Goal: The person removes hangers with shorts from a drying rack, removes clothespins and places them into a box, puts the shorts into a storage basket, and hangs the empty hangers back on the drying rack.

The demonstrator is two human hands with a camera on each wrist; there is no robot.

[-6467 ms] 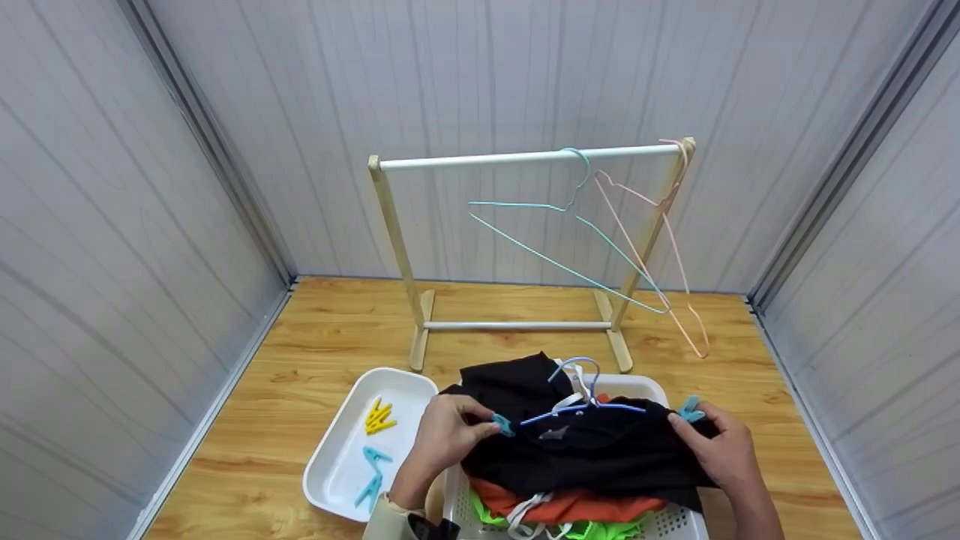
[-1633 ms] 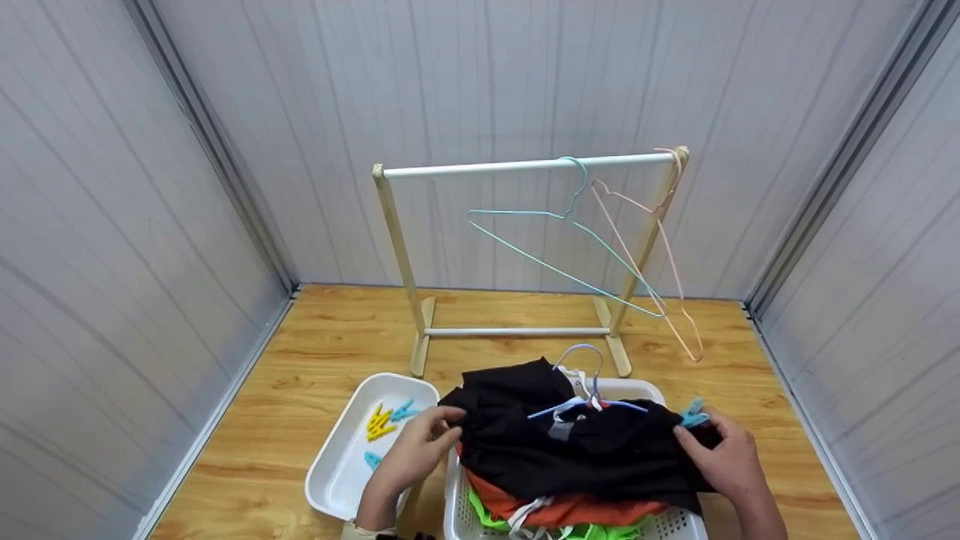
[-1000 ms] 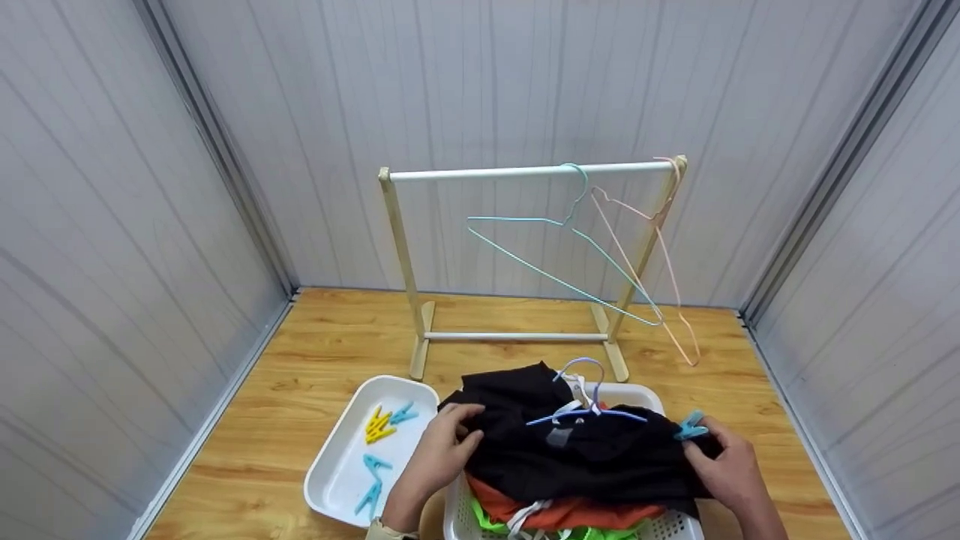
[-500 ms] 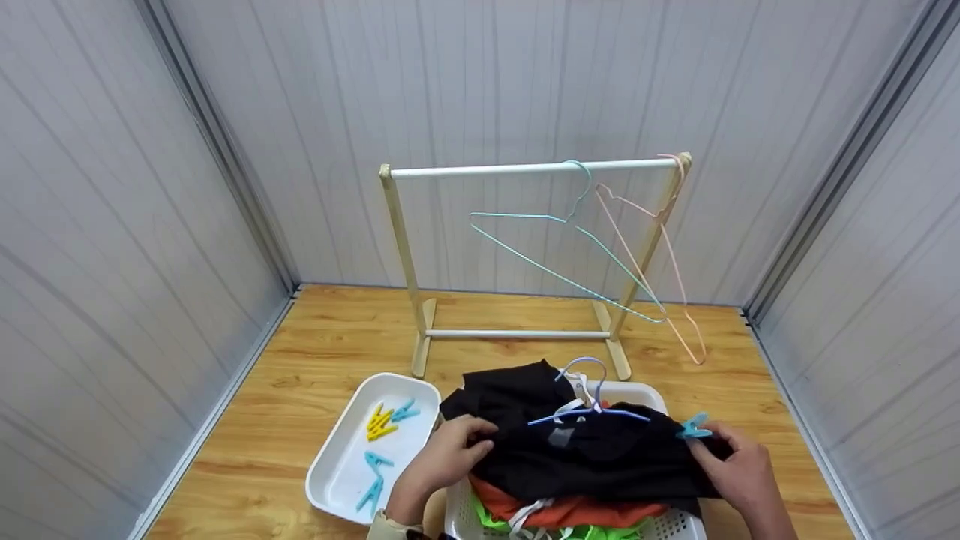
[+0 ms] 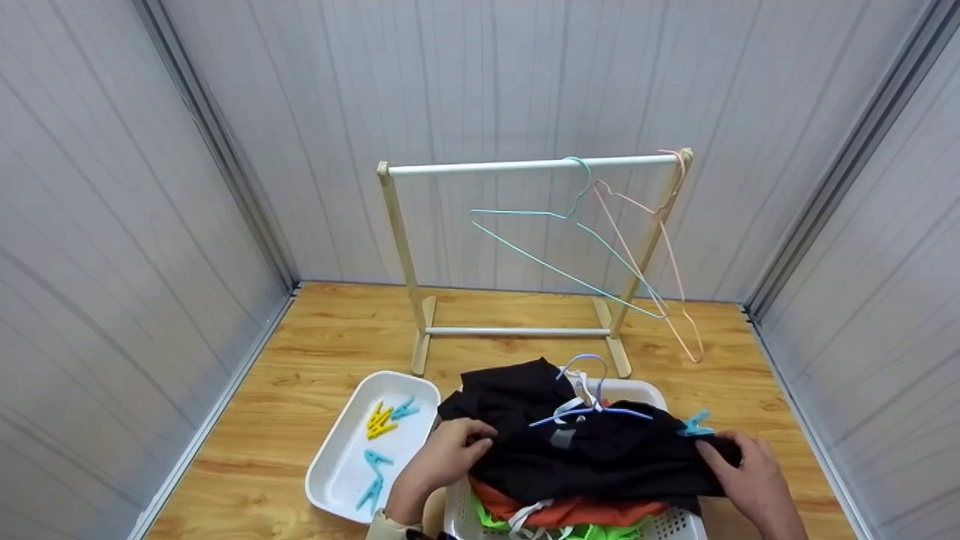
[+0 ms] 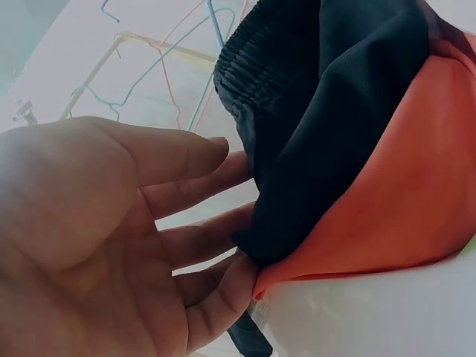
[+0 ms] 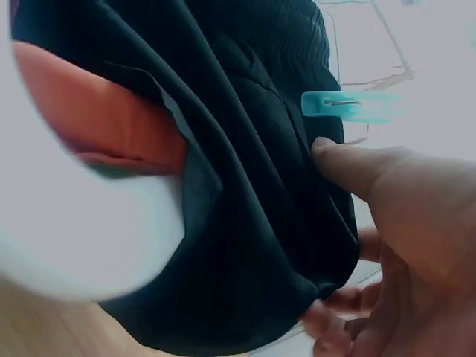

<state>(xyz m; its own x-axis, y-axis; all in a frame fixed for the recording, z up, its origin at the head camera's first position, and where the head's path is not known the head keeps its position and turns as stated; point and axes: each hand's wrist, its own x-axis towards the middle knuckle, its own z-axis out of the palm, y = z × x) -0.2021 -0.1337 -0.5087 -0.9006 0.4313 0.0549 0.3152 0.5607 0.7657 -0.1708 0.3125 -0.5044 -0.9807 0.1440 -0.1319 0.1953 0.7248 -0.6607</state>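
Observation:
Black shorts (image 5: pixel 592 469) with a gathered waistband lie over the clothes in a white basket (image 5: pixel 637 390). A blue-purple hanger (image 5: pixel 626 412) sits at their waist, hook upward. One light-blue clothespin (image 5: pixel 696 424) clips the waistband near its right end. In the head view my left hand (image 5: pixel 450 454) is at the shorts' left side; in the left wrist view its fingers (image 6: pixel 204 242) reach behind the cloth while the thumb stands apart from it. My right hand (image 5: pixel 750 476) pinches the right edge just below the clothespin, thumb in front and fingers behind.
Left of the basket, a white tray (image 5: pixel 341 457) holds several yellow and blue clothespins. Orange (image 5: pixel 592 512) and green clothes lie under the shorts. Behind stands a wooden rack (image 5: pixel 487 168) carrying a teal hanger (image 5: pixel 517 213) and a pink hanger (image 5: pixel 679 266). Walls enclose three sides.
The blue clothespin that my left hand held is off the shorts; another blue one shows in the tray. My left hand returned to the cloth. My right hand slid off its clothespin onto the edge.

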